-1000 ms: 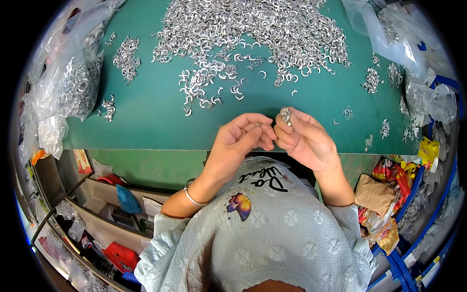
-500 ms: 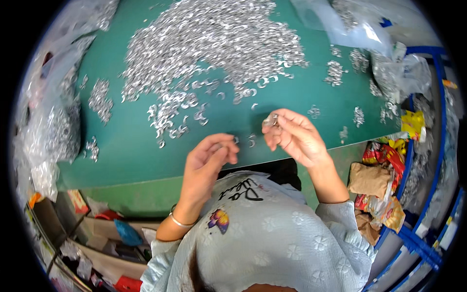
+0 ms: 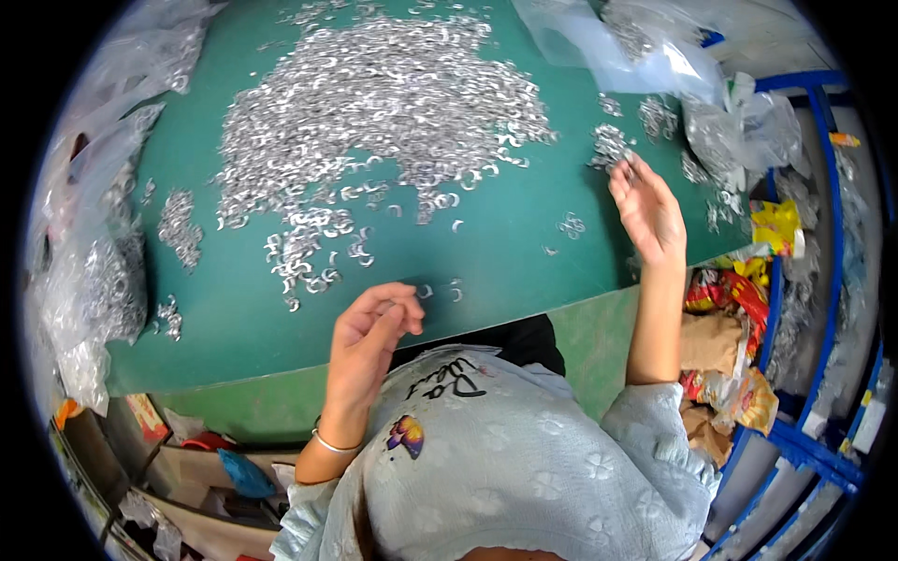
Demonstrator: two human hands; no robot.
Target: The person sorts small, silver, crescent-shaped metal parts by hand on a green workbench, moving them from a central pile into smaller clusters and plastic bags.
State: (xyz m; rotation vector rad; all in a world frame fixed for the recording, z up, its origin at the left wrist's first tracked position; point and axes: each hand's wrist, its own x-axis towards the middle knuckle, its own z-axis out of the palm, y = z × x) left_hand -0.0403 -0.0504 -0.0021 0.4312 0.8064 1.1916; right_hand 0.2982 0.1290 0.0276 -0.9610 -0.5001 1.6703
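My right hand [image 3: 652,213] reaches over the right part of the table, its fingers stretched out. Their tips are at the near edge of a small heap of silvery metal pieces [image 3: 610,143]. A bright bit shows at the fingertips; whether it belongs to the heap is unclear. Near the front edge my left hand [image 3: 368,327] is closed, fingers curled and thumb against them. Whatever it may hold is hidden. Just beyond it lie a few loose curved metal pieces [image 3: 456,291]. A broad spread of the same crescent-shaped pieces [image 3: 374,93] covers the table's far middle.
The green tabletop [image 3: 524,243] bears more small heaps [image 3: 180,229] at left and right. Clear plastic bags of metal pieces [image 3: 103,290] line the left edge, with another plastic bag [image 3: 748,131] at right. A blue rack [image 3: 828,140] and snack wrappers [image 3: 734,299] stand beyond the right corner.
My right hand has moved right and away from me, from the table's front to the small heap. It held small metal pieces before. My left hand remains curled near the edge; the view has shifted slightly.
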